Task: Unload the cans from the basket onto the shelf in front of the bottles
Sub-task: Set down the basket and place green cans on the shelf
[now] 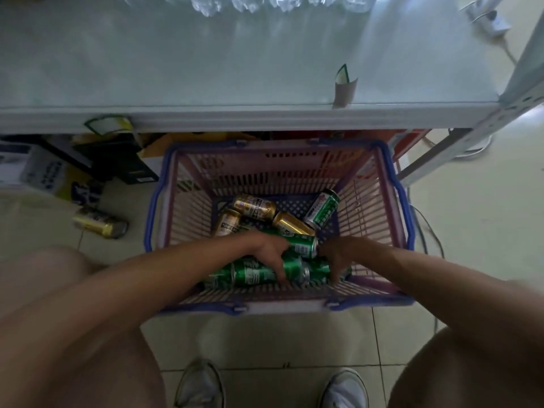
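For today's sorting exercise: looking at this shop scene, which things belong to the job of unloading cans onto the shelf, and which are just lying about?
Part of the job:
basket
green cans
gold cans
shelf
bottles
left hand
right hand

Just lying about:
gold can on the floor
boxes under the shelf
power strip
folded card on the shelf edge

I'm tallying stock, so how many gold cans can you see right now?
4. Three lie in the basket near its far end: gold can, gold can, gold can. One lies on the floor left of it. Others may be hidden.
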The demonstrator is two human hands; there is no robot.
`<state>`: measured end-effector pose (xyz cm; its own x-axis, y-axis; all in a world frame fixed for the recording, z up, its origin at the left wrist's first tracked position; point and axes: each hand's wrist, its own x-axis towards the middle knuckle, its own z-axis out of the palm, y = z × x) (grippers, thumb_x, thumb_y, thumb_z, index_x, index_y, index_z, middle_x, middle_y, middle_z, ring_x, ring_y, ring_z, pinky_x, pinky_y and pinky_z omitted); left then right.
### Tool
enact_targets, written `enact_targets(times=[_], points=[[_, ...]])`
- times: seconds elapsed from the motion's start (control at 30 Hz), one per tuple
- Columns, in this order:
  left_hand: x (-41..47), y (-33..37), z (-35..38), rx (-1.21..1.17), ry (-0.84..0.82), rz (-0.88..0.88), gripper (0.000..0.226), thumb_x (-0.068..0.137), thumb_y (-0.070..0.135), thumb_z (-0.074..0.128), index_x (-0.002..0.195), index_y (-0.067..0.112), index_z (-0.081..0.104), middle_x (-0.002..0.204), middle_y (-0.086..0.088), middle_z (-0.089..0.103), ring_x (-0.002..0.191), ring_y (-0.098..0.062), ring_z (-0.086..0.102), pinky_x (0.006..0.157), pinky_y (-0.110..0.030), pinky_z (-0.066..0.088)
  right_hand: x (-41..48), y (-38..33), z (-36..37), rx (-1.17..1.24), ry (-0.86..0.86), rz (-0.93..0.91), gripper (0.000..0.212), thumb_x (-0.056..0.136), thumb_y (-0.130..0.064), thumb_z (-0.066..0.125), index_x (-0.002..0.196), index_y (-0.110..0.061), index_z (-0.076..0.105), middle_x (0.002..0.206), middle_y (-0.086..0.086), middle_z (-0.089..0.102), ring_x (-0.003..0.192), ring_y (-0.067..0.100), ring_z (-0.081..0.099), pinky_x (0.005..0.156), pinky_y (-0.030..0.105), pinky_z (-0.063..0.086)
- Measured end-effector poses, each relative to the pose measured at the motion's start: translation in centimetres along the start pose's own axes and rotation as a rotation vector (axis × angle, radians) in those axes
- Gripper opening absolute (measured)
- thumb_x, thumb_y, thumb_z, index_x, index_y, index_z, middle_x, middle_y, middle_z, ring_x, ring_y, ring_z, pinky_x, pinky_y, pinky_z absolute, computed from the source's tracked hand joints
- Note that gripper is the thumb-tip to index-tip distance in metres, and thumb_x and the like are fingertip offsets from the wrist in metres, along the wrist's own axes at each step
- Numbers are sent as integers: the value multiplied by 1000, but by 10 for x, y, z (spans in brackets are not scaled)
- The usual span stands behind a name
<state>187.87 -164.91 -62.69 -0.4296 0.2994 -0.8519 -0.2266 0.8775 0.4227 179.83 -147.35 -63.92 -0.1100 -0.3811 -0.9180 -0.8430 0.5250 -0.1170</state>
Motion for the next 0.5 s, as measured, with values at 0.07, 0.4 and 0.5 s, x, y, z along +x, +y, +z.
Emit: enact_targets(times=[0.07,0.4,0.5], points=[[-10,-10,-8,-21,66,25,99,72,46,86,150,8,38,151,-11,46,127,-28,52,95,-28,48,-9,7,3,-1,116,-79,74,78,-38,86,133,3,58,119,15,64,99,25,58,77,28,39],[-77,-37,-58,-84,340,100,104,65,43,92,153,19,40,156,3,41,142,-18,39,111,-25,36,-42,12,-36,111,226,-274,50,68,-63,82,70,-17,63,59,-4,53,56,17,50,57,37,51],[-108,-24,-86,-125,437,193,86,65,39,93,141,25,55,143,8,56,131,-14,51,107,-30,42,-72,15,-72,270,342,-313,49,69,-61,84,65,-18,59,54,-6,52,50,12,45,52,31,37]])
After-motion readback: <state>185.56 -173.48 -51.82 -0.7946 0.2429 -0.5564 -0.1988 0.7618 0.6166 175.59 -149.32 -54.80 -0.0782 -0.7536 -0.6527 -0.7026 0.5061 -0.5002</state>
